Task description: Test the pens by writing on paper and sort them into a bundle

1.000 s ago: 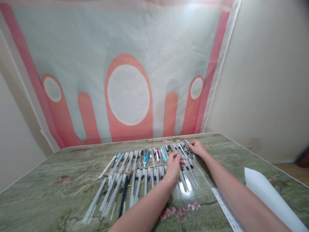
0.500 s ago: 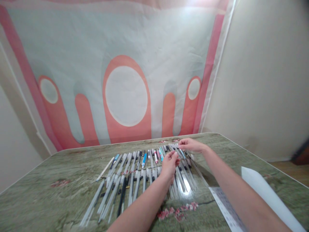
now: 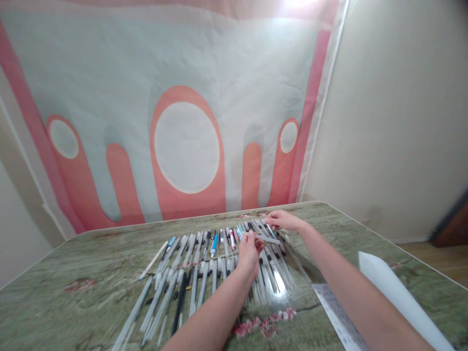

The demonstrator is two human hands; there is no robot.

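Note:
My left hand [image 3: 249, 256] is closed, its fingertips pinched on a clear pen tube [image 3: 270, 239] that sticks out to the right, nearly level. My right hand [image 3: 283, 221] is over the back right of the laid-out pens, thumb and fingers drawn together. Whatever lies between its fingertips is too small to make out. Below and around both hands, clear pens [image 3: 270, 275] with pale or black caps lie side by side. A blue marker [image 3: 214, 246] and a white-and-red marker [image 3: 232, 240] lie in the back row.
The pens rest in two rough rows on a green marbled table [image 3: 44, 287] with pink blossom print. A printed sheet [image 3: 334, 312] and a curled white sheet [image 3: 395, 297] lie at the right. A printed hanging [image 3: 234, 73] covers the wall behind.
In my left hand the clear pen tube now shows plainly, pointing right across the fingertips. My right hand keeps nearly the same place at the back of the pens. The view has shifted slightly.

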